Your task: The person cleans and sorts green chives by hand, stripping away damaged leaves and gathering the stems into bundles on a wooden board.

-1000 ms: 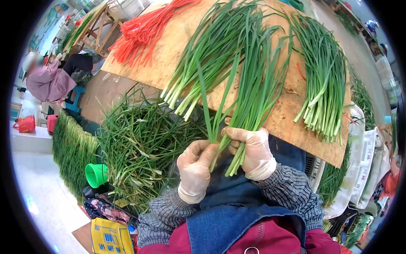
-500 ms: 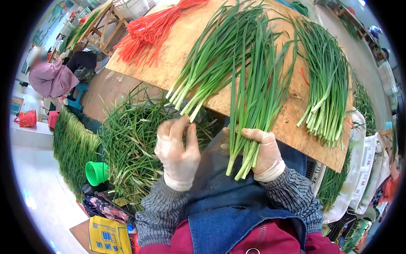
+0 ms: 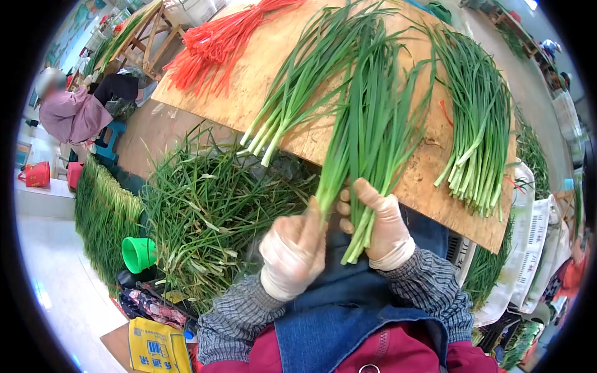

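Note:
My right hand [image 3: 387,231], in a thin whitish glove, is closed around the lower stalks of a bunch of garlic chives [image 3: 379,137]. Its leaves reach up over the wooden board. Beside it, my left hand [image 3: 293,252], gloved too, pinches the pale ends of several more garlic chives [image 3: 334,177], which lean against the bunch. A loose pile of garlic chives [image 3: 280,105] lies on the board to the left, with its white ends over the near edge. On the right lies a thicker bundle of garlic chives [image 3: 476,137].
Red ties [image 3: 217,46] lie at the far left of the wooden board [image 3: 429,149]. Below is a heap of leafy trimmings [image 3: 199,211], with a green bucket [image 3: 138,253] and stacked chives [image 3: 106,211] beside it. A person [image 3: 74,115] sits at the left. White crates [image 3: 528,248] stand right.
My left hand has moved right from the loose pile, bringing several chives against the bunch in my right hand. Fewer stalks show in the loose pile. My right hand has hardly moved.

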### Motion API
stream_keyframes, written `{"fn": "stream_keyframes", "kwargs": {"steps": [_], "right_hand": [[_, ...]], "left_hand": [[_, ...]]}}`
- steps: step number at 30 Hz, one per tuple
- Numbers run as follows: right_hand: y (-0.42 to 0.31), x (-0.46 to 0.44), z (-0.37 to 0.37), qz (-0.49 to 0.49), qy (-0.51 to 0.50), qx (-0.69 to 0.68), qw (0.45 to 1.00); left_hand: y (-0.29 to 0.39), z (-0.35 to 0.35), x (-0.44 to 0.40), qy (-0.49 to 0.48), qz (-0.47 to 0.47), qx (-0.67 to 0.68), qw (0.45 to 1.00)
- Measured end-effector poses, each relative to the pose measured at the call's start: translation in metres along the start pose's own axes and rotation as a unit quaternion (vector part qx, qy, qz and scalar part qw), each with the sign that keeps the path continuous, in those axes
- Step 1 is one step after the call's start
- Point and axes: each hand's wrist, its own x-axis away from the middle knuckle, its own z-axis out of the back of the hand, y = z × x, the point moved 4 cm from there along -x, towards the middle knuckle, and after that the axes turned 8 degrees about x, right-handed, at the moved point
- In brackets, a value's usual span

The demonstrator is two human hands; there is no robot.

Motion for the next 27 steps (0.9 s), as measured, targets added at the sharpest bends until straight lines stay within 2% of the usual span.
{"fn": "stream_keyframes", "kwargs": {"steps": [1, 2, 4, 7, 8, 10, 12, 15, 18, 22, 24, 25, 26, 27], "right_hand": [[0.000, 0.001, -0.003, -0.008, -0.017, 0.013, 1.000], [0.003, -0.002, -0.005, 0.001, -0.022, -0.011, 1.000], [0.003, -0.002, -0.012, -0.062, -0.048, -0.007, 0.997], [0.008, -0.008, -0.005, -0.081, -0.079, -0.068, 0.991], [0.008, -0.008, -0.004, -0.082, -0.092, -0.089, 0.988], [0.010, -0.010, 0.000, -0.089, -0.087, -0.104, 0.987], [0.012, -0.012, 0.004, -0.094, -0.095, -0.123, 0.983], [0.003, -0.004, -0.002, -0.101, -0.114, -0.159, 0.975], [-0.014, 0.006, -0.007, -0.089, -0.146, -0.191, 0.967], [-0.028, 0.012, -0.008, -0.054, -0.179, -0.199, 0.962], [-0.040, 0.019, -0.010, 0.010, -0.262, -0.186, 0.947], [-0.046, 0.024, -0.014, 0.035, -0.262, -0.205, 0.942], [-0.049, 0.024, -0.014, 0.057, -0.264, -0.201, 0.942], [-0.050, 0.021, -0.013, 0.061, -0.216, -0.159, 0.961]], "left_hand": [[0.004, 0.000, 0.004, 0.005, -0.034, 0.024, 0.999], [0.006, -0.003, 0.006, -0.036, -0.056, 0.068, 0.995], [0.011, -0.004, 0.015, -0.032, -0.119, 0.049, 0.991], [0.006, -0.001, 0.018, -0.096, -0.132, 0.157, 0.974], [-0.002, 0.004, 0.021, -0.117, -0.092, 0.220, 0.964], [-0.023, 0.016, 0.027, -0.015, 0.033, 0.227, 0.973], [-0.046, 0.025, 0.019, 0.086, 0.110, 0.170, 0.976], [-0.067, 0.034, -0.004, 0.146, 0.095, -0.006, 0.985], [-0.071, 0.024, -0.025, 0.144, 0.044, -0.047, 0.987], [-0.068, 0.007, -0.055, 0.091, 0.047, -0.159, 0.982], [-0.085, -0.010, -0.062, 0.040, 0.050, -0.246, 0.967], [-0.090, -0.016, -0.062, 0.013, 0.053, -0.289, 0.956], [-0.091, -0.015, -0.061, 0.021, 0.048, -0.264, 0.963], [-0.091, -0.013, -0.059, 0.028, 0.041, -0.238, 0.970]]}}
